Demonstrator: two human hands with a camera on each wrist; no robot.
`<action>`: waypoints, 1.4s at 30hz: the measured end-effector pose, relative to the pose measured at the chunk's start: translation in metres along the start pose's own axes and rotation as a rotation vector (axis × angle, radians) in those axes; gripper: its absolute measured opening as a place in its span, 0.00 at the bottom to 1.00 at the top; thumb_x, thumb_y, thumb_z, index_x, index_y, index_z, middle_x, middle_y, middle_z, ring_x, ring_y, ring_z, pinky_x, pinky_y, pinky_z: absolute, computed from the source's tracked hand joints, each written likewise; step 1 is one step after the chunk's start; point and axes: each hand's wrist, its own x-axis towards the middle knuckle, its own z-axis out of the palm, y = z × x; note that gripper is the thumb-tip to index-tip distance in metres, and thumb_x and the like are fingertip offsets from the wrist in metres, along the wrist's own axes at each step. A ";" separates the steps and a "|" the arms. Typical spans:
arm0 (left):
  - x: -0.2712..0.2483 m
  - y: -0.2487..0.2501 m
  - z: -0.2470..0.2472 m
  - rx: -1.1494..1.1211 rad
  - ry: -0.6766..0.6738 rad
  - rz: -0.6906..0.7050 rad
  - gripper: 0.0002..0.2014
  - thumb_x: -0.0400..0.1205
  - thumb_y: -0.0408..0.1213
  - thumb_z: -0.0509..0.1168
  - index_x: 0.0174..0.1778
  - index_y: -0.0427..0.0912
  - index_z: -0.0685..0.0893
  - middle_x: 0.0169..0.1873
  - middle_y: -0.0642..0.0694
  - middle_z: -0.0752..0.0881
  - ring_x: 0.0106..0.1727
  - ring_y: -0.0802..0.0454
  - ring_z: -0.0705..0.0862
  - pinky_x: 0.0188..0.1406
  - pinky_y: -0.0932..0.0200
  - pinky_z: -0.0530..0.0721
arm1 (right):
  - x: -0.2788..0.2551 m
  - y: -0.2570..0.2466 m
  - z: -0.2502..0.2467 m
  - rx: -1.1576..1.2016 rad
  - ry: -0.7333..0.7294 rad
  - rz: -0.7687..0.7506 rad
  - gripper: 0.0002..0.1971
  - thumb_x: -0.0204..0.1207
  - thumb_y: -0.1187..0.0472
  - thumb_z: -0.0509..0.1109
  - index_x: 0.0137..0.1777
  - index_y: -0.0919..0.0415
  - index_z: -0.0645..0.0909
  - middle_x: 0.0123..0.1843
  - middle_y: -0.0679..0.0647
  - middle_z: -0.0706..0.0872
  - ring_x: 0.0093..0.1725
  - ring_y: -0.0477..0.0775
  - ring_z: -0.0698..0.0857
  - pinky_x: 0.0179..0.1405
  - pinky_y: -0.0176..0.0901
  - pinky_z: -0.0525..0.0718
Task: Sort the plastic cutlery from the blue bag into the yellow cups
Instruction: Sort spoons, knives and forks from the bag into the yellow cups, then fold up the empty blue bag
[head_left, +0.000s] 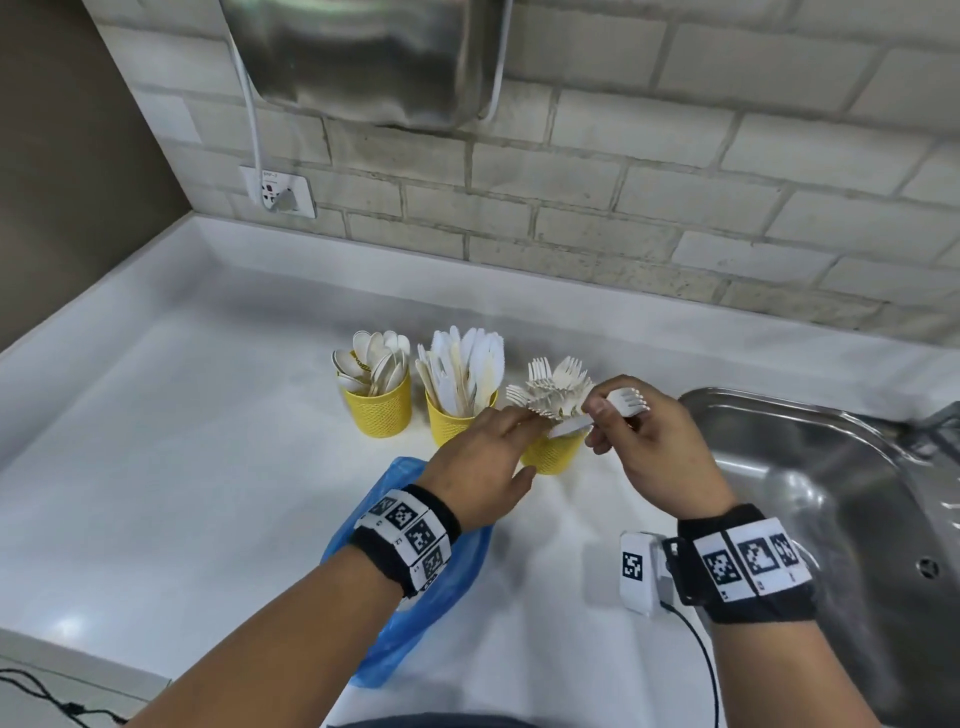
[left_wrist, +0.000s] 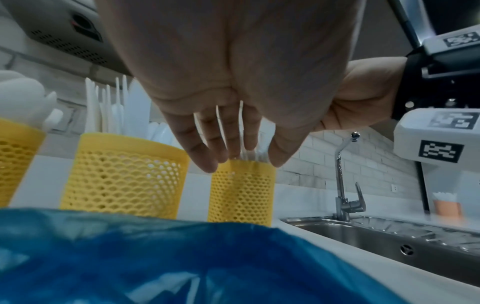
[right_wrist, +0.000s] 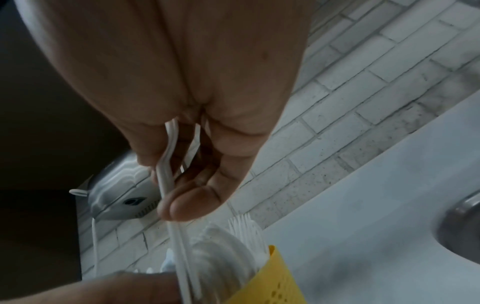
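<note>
Three yellow mesh cups stand in a row on the white counter: the spoon cup (head_left: 379, 408), the knife cup (head_left: 452, 423) and the fork cup (head_left: 553, 454) (left_wrist: 241, 189). My left hand (head_left: 519, 441) (left_wrist: 241, 158) reaches over the fork cup, with straight fingers touching the forks (head_left: 550, 395) at its rim. My right hand (head_left: 597, 423) (right_wrist: 176, 197) hovers just right of that cup and pinches a few white forks (head_left: 626, 399) (right_wrist: 166, 170) by their handles, tines up. The blue bag (head_left: 400, 639) (left_wrist: 155, 257) lies crumpled under my left wrist.
A steel sink (head_left: 831, 493) with a tap (left_wrist: 342, 181) lies to the right. A white tagged box (head_left: 636, 569) with a black cable sits near the front edge. A brick wall with a socket (head_left: 280, 192) and a steel dryer (head_left: 363, 57) stands behind.
</note>
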 end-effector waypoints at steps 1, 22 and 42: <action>0.001 0.001 0.002 0.012 -0.008 -0.001 0.30 0.82 0.40 0.70 0.83 0.46 0.73 0.76 0.46 0.77 0.72 0.42 0.76 0.73 0.50 0.77 | 0.001 0.002 0.003 -0.008 0.020 -0.009 0.05 0.86 0.62 0.70 0.48 0.58 0.84 0.39 0.59 0.88 0.33 0.50 0.90 0.39 0.48 0.89; 0.012 0.001 0.005 0.062 -0.045 -0.020 0.22 0.82 0.41 0.67 0.74 0.43 0.79 0.69 0.45 0.77 0.67 0.44 0.79 0.68 0.47 0.81 | 0.022 0.038 0.041 -0.793 0.141 -0.153 0.13 0.85 0.56 0.60 0.60 0.59 0.83 0.57 0.59 0.78 0.53 0.64 0.75 0.50 0.59 0.80; 0.008 -0.003 -0.015 -0.048 -0.075 -0.023 0.23 0.85 0.41 0.65 0.77 0.47 0.80 0.74 0.51 0.80 0.72 0.51 0.80 0.73 0.55 0.79 | 0.039 0.019 0.051 -0.734 -0.113 0.108 0.28 0.89 0.54 0.53 0.89 0.51 0.58 0.92 0.50 0.54 0.90 0.55 0.53 0.87 0.68 0.51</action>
